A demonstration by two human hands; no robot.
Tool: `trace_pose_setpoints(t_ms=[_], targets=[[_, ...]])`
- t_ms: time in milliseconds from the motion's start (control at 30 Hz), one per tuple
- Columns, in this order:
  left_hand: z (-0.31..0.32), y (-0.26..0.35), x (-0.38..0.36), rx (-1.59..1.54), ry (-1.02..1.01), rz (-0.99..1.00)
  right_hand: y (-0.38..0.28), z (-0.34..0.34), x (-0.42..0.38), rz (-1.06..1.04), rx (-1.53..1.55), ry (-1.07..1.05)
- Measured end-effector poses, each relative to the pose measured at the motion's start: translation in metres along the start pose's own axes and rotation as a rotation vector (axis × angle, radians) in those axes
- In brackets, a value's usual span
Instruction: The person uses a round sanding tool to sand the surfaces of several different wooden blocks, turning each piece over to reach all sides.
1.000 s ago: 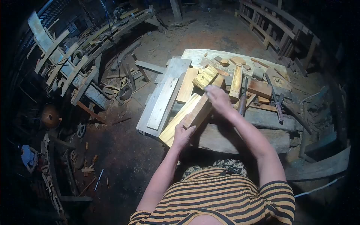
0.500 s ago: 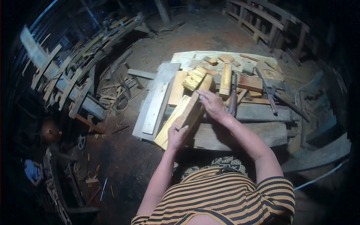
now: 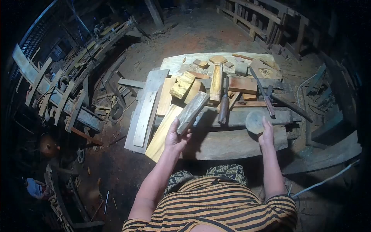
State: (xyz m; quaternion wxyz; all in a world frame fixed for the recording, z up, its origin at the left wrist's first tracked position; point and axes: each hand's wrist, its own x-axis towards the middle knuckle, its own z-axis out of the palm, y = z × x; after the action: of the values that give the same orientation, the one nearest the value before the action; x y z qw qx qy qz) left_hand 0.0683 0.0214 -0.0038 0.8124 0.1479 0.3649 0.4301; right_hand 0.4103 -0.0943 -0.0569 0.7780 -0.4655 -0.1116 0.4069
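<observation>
My left hand (image 3: pixel 177 139) is wrapped round the lower end of a rough grey wooden block (image 3: pixel 193 111), which tilts up and away over the bench. Below and left of it lies a pale yellow plank (image 3: pixel 165 133). My right hand (image 3: pixel 267 133) grips the right edge of a round, flat grey-green disc (image 3: pixel 256 121); its material I cannot make out. The disc is over the front boards of the bench. Between the hands, a dark-handled chisel-like tool (image 3: pixel 223 108) lies beside a yellow wooden piece (image 3: pixel 215 85).
Several wood offcuts, including a reddish block (image 3: pixel 242 84), lie on the bench. Long dark tools (image 3: pixel 266 94) rest at its right. Grey boards (image 3: pixel 154 92) edge its left side. Another cluttered bench (image 3: pixel 81 104) stands at left, and a wooden rack (image 3: pixel 266 23) at back right.
Both hands were on one long wooden block. Now they are apart: the left holds a grey-faced block, and the right has moved right and taken hold of the disc. The view shifted slightly.
</observation>
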Motion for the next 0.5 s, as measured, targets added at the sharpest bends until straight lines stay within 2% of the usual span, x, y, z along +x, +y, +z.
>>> trace_pose_setpoints(t_ms=[33,67,167,300,367,433,467,500], targets=[[0.014,-0.005,0.005,-0.032,-0.052,-0.058,0.005,-0.003,0.001,0.031,0.017,0.019],[0.027,-0.016,0.007,-0.029,-0.024,-0.026,0.020,-0.014,0.009,0.060,0.032,0.024],[0.047,-0.038,0.027,-0.078,-0.053,-0.094,0.016,-0.005,-0.001,0.073,0.049,-0.061],[0.060,-0.050,0.048,-0.180,0.014,-0.053,0.020,-0.013,-0.002,0.058,0.021,-0.097],[0.054,-0.056,0.065,-0.204,0.018,-0.032,0.027,-0.018,0.000,-0.002,-0.147,-0.205],[0.041,-0.060,0.085,-0.128,0.028,-0.119,0.023,-0.013,-0.006,-0.016,-0.177,-0.211],[0.032,-0.064,0.093,-0.122,-0.043,-0.159,0.022,-0.011,-0.008,-0.030,-0.176,-0.164],[0.031,-0.061,0.094,-0.079,-0.014,-0.282,0.022,-0.007,-0.009,-0.046,-0.173,-0.122]])
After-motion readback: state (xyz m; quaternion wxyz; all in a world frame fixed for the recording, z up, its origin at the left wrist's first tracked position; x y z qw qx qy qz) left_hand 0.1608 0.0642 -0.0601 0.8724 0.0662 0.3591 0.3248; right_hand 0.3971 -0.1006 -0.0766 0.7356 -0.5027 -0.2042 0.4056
